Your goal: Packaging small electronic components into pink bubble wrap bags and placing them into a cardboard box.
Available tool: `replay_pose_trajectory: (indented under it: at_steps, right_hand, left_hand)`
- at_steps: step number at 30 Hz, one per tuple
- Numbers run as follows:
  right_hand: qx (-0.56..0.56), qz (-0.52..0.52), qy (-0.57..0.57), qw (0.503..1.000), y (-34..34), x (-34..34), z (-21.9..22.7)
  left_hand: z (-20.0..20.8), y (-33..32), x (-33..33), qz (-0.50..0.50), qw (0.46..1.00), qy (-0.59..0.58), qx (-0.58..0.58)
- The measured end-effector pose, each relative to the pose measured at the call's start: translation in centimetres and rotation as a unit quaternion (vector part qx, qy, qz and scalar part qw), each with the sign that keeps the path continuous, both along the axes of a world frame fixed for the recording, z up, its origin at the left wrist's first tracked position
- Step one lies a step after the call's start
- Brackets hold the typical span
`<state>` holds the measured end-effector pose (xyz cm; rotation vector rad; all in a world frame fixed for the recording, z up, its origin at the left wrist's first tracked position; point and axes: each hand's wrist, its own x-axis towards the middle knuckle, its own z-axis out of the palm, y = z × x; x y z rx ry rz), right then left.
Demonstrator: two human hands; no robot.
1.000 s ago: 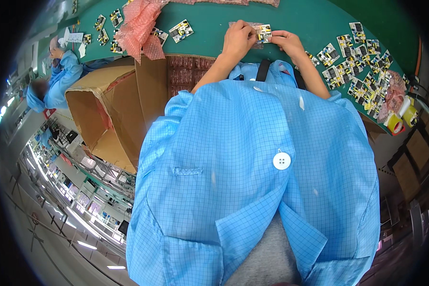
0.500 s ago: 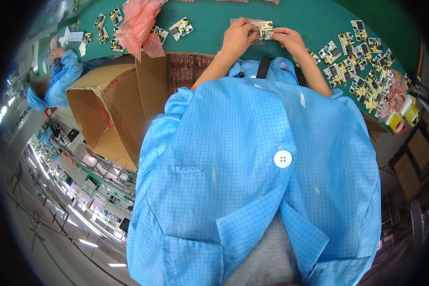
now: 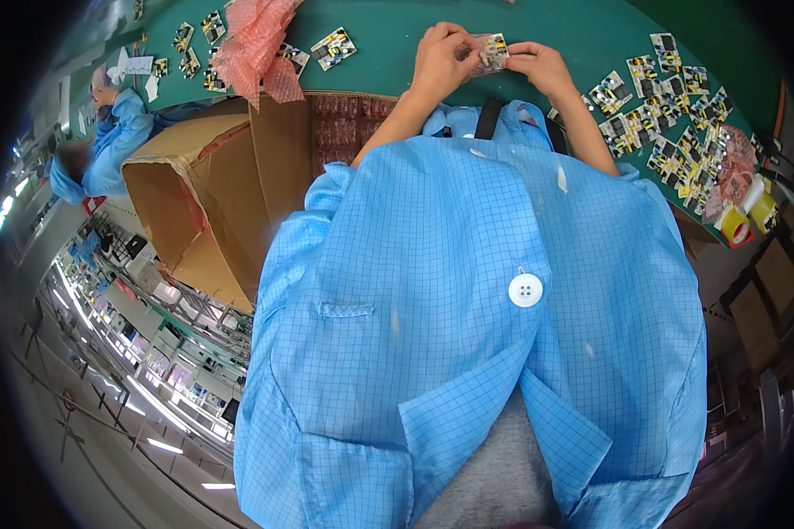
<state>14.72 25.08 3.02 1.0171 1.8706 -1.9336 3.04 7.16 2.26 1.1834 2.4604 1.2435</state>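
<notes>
bumpy little circuit board [image 3: 498,47] was over the green table [image 3: 384,57], filmy plastic [image 3: 483,68] across part of it. left hand [image 3: 447,62] had the plastic pinched; right hand [image 3: 541,69] sat nearly closed at the board's edge, couldn't tell if gripping. imo snagged components could've torn that film. crinkly pink bubble wrap [image 3: 254,53] lay off left.

Over to the left I see a co-worker [image 3: 116,159] in blue near a white sheet [image 3: 138,65]; far right, yellow tape rolls [image 3: 764,212]; lower left, bright light strips [image 3: 165,446].
</notes>
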Motion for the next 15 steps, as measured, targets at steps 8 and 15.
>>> replay_pose_trajectory:
  at_steps: [8,15]
  right_hand:
    - [-0.007,-0.033,0.073,0.997,-0.2,0.4,-1.8]
    - [0.002,-0.076,0.048,0.996,-0.4,0.3,-0.7]
  left_hand:
    - [0.5,1.1,0.4,0.036,0.997,0.068,0.013]
    - [6.4,2.1,0.2,-0.023,0.957,0.280,-0.074]
